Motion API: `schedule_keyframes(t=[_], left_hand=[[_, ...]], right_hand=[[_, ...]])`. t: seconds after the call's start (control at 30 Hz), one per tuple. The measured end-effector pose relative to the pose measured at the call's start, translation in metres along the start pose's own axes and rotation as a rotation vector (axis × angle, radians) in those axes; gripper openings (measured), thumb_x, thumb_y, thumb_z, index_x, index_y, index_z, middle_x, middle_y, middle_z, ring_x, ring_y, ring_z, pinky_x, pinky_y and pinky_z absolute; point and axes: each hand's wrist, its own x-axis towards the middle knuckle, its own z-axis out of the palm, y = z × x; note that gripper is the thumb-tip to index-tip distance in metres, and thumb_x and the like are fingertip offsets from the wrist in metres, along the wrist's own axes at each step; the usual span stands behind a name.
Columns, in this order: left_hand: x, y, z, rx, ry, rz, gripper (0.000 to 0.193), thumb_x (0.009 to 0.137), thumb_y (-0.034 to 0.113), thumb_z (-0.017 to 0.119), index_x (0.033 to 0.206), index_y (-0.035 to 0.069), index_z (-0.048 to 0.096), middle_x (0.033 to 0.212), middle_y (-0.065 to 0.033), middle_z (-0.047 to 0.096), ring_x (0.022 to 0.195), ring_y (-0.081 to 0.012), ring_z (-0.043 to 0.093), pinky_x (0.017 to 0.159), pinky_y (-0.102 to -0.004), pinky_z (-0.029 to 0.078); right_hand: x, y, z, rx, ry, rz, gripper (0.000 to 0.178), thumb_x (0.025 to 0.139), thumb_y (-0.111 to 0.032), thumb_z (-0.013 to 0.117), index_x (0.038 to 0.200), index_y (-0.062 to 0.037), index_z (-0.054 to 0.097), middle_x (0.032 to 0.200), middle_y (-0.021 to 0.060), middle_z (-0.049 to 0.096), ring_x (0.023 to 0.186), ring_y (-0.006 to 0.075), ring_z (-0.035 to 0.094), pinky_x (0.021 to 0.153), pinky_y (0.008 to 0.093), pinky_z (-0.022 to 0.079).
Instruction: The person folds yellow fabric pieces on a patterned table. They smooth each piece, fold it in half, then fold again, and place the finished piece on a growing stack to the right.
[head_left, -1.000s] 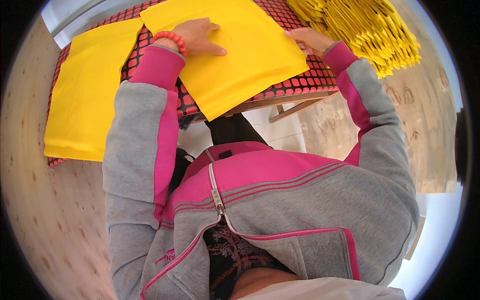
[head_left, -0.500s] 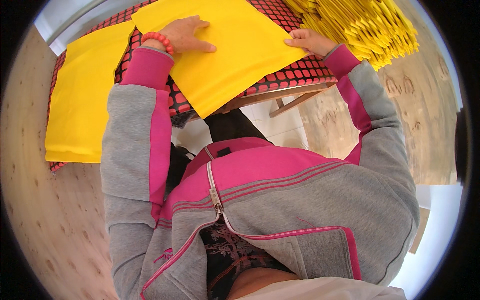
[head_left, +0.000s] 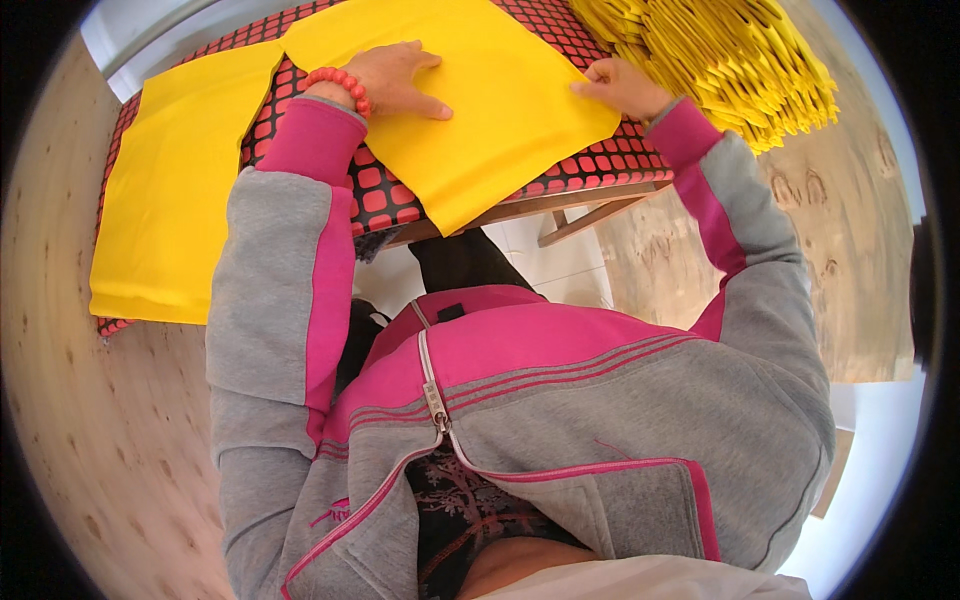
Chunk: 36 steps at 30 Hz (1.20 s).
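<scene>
A flat yellow cloth piece (head_left: pixel 500 130) lies at an angle on the table, its near corner hanging past the front edge. On its left part rests my left hand (head_left: pixel 400 82), fingers spread and thumb out, with a red bead bracelet at the wrist. My right hand (head_left: pixel 622 88) is at the cloth's right edge, thumb and forefinger pinched on it and the other fingers curled. Left of this piece, a second yellow cloth piece (head_left: pixel 170 200) lies flat and reaches the table's left end.
A red-and-black patterned cover (head_left: pixel 385 200) lies over the table, with wooden legs (head_left: pixel 590 215) below. A thick stack of folded yellow pieces (head_left: pixel 740 70) stands at the far right on a wooden board (head_left: pixel 840 240). Another wooden surface (head_left: pixel 110 430) is at left.
The angled yellow cloth has shifted a little to the right, and my left hand has moved right with it. My right hand stays near the right edge, its fingers more curled.
</scene>
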Motion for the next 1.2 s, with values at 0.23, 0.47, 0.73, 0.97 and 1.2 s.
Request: schedule_keyframes(t=[0.23, 0.47, 0.73, 0.97, 1.2], left_hand=[[0.001, -0.002, 0.002, -0.035, 0.035, 0.01, 0.089, 0.079, 0.059, 0.078, 0.147, 0.006, 0.055, 0.158, -0.0263, 0.041, 0.147, -0.0385, 0.04, 0.123, -0.0396, 0.031], [0.0, -0.001, -0.003, 0.039, 0.032, -0.029, 0.088, 0.079, 0.063, 0.075, 0.146, 0.009, 0.057, 0.155, -0.0219, 0.046, 0.145, -0.0365, 0.043, 0.121, -0.0442, 0.033], [0.003, -0.007, 0.007, 0.128, 0.138, -0.046, 0.086, 0.075, 0.068, 0.072, 0.141, 0.015, 0.062, 0.135, -0.0125, 0.061, 0.131, -0.0303, 0.055, 0.11, -0.0587, 0.037], [0.002, -0.005, -0.001, 0.096, 0.026, -0.084, 0.091, 0.079, 0.068, 0.072, 0.146, 0.01, 0.056, 0.154, -0.0208, 0.047, 0.143, -0.0347, 0.046, 0.118, -0.0553, 0.031], [0.001, -0.004, -0.002, 0.097, 0.021, -0.088, 0.09, 0.078, 0.067, 0.072, 0.146, 0.01, 0.056, 0.154, -0.0208, 0.048, 0.143, -0.0349, 0.046, 0.118, -0.055, 0.031]], right_hand=[[0.084, 0.005, -0.011, 0.476, -0.129, 0.324, 0.032, 0.1, -0.041, 0.067, 0.104, -0.0101, 0.074, 0.088, -0.0031, 0.074, 0.068, 0.0058, 0.066, 0.061, 0.0211, 0.052], [0.142, 0.003, 0.001, 0.246, -0.073, 0.082, 0.022, 0.096, -0.032, 0.07, 0.099, -0.0111, 0.064, 0.084, 0.0003, 0.067, 0.075, 0.0121, 0.066, 0.068, 0.0304, 0.054], [0.116, -0.014, 0.04, -0.759, 0.511, -0.462, 0.027, 0.089, -0.029, 0.072, 0.102, -0.0063, 0.063, 0.098, 0.0089, 0.07, 0.088, 0.0276, 0.071, 0.067, 0.0399, 0.056], [0.148, 0.007, -0.016, 0.582, -0.18, 0.28, 0.042, 0.1, -0.045, 0.066, 0.116, -0.0071, 0.07, 0.098, 0.0019, 0.075, 0.08, 0.0084, 0.068, 0.068, 0.0264, 0.056], [0.164, 0.018, -0.022, 0.651, -0.319, 0.184, 0.036, 0.101, -0.042, 0.065, 0.113, -0.0088, 0.07, 0.095, -0.0003, 0.074, 0.075, 0.0062, 0.068, 0.064, 0.0219, 0.054]])
